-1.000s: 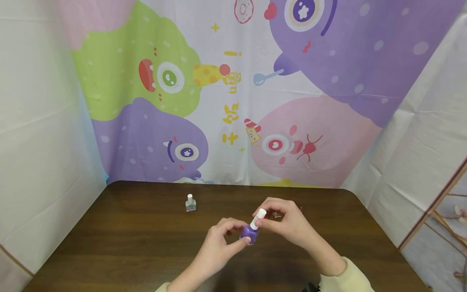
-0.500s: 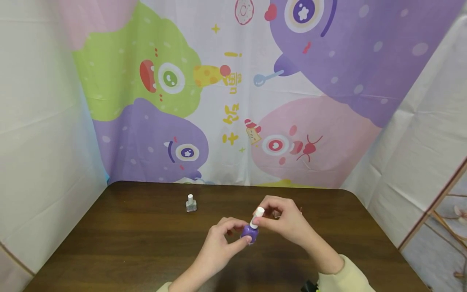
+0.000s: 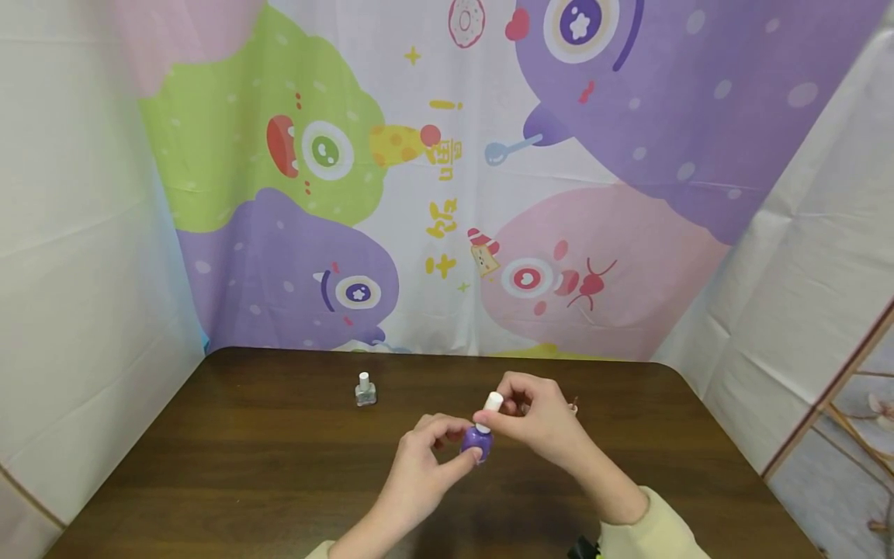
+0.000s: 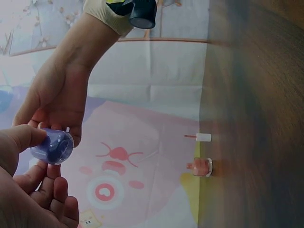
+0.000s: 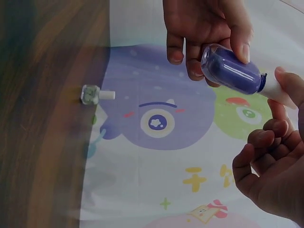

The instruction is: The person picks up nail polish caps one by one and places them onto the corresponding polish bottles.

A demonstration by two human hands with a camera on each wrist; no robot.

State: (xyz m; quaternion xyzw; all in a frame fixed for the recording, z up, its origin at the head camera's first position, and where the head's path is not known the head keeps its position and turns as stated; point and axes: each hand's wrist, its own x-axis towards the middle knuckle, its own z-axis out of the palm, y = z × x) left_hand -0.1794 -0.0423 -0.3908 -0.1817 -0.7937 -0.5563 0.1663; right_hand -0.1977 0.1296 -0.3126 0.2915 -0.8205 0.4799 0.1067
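Head view, bottom edge: pale yellow sleeves (image 3: 649, 526) on both arms, black device (image 3: 585, 548) by the right one. Forearms angle in from lower center and lower right, hands meet just right of center.

Left hand (image 3: 424, 463): thumb on near side, fingers on far side, pinching the purple bottle (image 3: 477, 440), clear of the worktop (image 3: 279, 473). Bottle tilted, neck to upper right. Right hand (image 3: 543, 415) comes in from the right, thumb and index pinching the white cap (image 3: 493, 402); its other fingers curl.

Right wrist view, upper right: a dark purple strip shows between bottle and cap; head view hides that under the fingers.

Left wrist view, right of center: pink bottle (image 4: 202, 167) without a cap, and next to it a loose white cap with brush (image 4: 203, 137) standing brush-up. Head view has only a scrap of these behind the right hand.

Farther back, left of center in head view: clear bottle (image 3: 365, 394), white cap on, upright. Behind everything: cartoon-print cloth (image 3: 475, 194).
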